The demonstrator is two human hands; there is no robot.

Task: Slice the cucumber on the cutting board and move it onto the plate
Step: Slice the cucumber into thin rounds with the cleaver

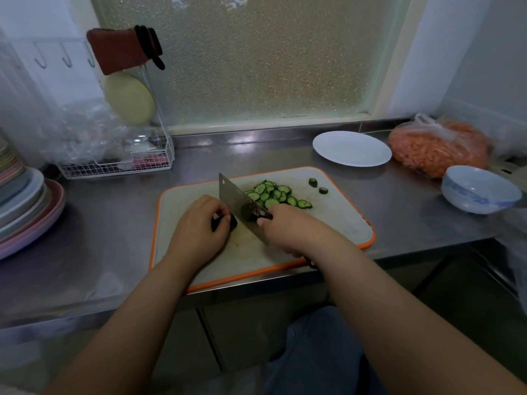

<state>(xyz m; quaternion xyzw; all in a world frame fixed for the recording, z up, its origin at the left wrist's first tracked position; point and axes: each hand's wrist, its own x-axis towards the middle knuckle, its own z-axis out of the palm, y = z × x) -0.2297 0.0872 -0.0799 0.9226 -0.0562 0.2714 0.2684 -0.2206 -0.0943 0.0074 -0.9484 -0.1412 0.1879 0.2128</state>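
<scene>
While right hand [288, 229] grips cleaver [242, 206], left hand [199, 223] pinches cucumber stub [225, 222], steel counter [114, 238], frosted window [256, 58].

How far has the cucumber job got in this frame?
Mostly sliced: a pile of slices lies on the cutting board. In hand: the left hand holds the last stub, and the right hand grips the cleaver. Left: moving slices to the bare plate.

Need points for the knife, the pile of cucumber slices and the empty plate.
knife [232, 195], head view, on the flat of the blade.
cucumber slices [275, 194], head view, on the middle of the pile on the board.
plate [351, 148], head view, on its bare white centre.
</scene>
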